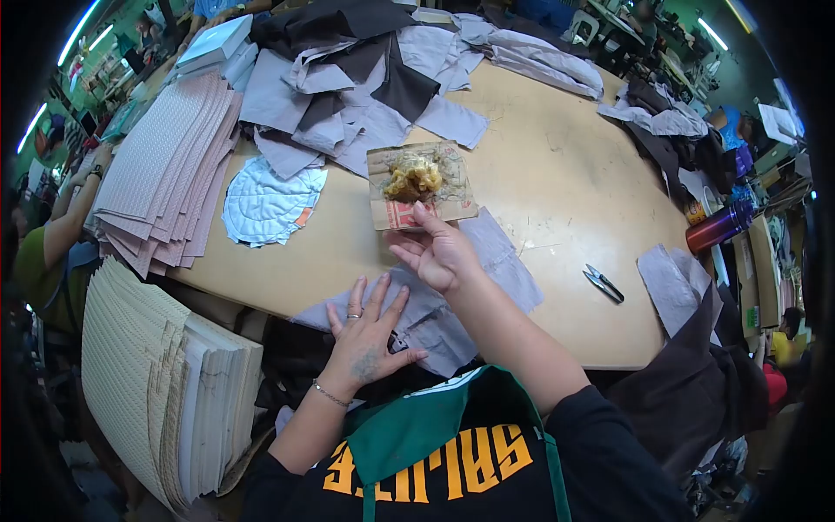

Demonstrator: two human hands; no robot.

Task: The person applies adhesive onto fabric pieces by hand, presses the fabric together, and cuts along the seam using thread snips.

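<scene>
My right hand point(441, 252) pinches the near edge of a brown paper sheet point(379, 184) with red print, its thumb on top. On the paper sits a shiny yellow-brown lump point(414, 177) that looks like food; its exact kind is unclear. My left hand point(370, 339) lies flat with fingers spread on a grey fabric piece point(435, 324) at the table's near edge. More of this grey fabric stretches under my right wrist. A pair of thread snips point(604, 284) rests on the table to the right.
Grey and dark cloth pieces point(348, 109) are heaped at the back of the table point(557, 191). White round quilted pieces point(271, 202) and stacked patterned sheets point(165, 165) lie left. A tumbler point(720, 226) and dark cloth point(687, 391) are right. A person's arm point(74, 209) shows far left.
</scene>
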